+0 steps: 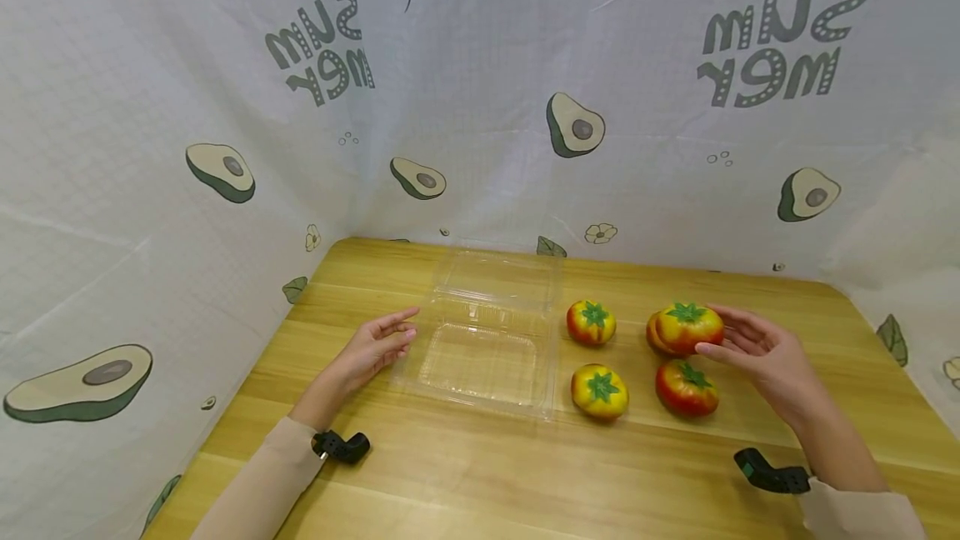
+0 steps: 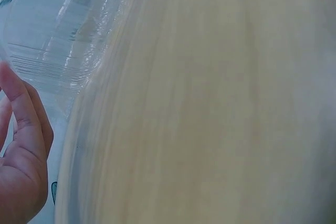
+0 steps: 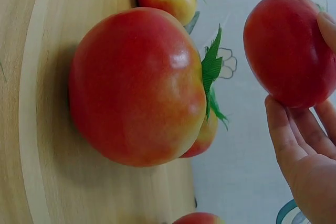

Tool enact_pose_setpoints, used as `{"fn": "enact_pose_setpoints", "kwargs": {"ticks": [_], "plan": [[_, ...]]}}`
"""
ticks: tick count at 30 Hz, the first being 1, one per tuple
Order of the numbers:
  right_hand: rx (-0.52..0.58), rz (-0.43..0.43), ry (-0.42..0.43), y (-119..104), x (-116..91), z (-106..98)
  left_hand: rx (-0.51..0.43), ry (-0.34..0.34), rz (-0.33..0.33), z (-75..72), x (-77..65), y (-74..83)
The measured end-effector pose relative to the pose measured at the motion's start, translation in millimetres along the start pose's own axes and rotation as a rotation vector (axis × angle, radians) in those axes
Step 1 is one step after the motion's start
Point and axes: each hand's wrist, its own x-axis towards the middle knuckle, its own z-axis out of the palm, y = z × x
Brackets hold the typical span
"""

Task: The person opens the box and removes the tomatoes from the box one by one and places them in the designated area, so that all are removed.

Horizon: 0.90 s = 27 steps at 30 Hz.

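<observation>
My right hand [image 1: 776, 361] pinches a red and yellow toy tomato [image 1: 692, 330] with a green leaf top between thumb and fingers. In the right wrist view this tomato [image 3: 286, 51] is off the table. Another tomato [image 1: 655, 338] lies partly hidden behind it, and a redder tomato [image 1: 686, 390] sits just in front. Two more, a back tomato [image 1: 581, 325] and a yellower tomato [image 1: 592, 394], stand farther left. By the left edge of an open clear plastic clamshell box [image 1: 480, 361], my left hand [image 1: 375, 348] has relaxed fingers and holds nothing; whether it touches the box I cannot tell.
The box's raised-back lid [image 1: 498, 273] reaches toward the rear edge of the wooden table [image 1: 480, 473]. A white cloth [image 1: 465, 123] with avocado prints hangs behind and to the sides. Each wrist wears a black camera mount [image 1: 341, 446].
</observation>
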Motion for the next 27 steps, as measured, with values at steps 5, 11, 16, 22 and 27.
{"fn": "enact_pose_setpoints", "kwargs": {"ticks": [5, 11, 16, 22, 27], "plan": [[0.105, -0.017, -0.013, 2, -1, -3, -0.007, 0.002, 0.000, 0.1, -0.8, 0.5], [0.156, -0.003, -0.012, 5, -7, -8, -0.010, 0.002, -0.001, 0.1, -0.8, 0.8], [0.146, 0.014, 0.010, 9, -11, -14, -0.009, -0.004, 0.002, 0.0, -0.5, 0.0], [0.113, 0.063, 0.046, 15, -19, -21, 0.000, -0.014, 0.005, -0.7, -1.1, -1.1], [0.102, 0.092, 0.063, 21, -26, -29, 0.000, -0.008, 0.004, -0.3, -1.3, -1.0]]}}
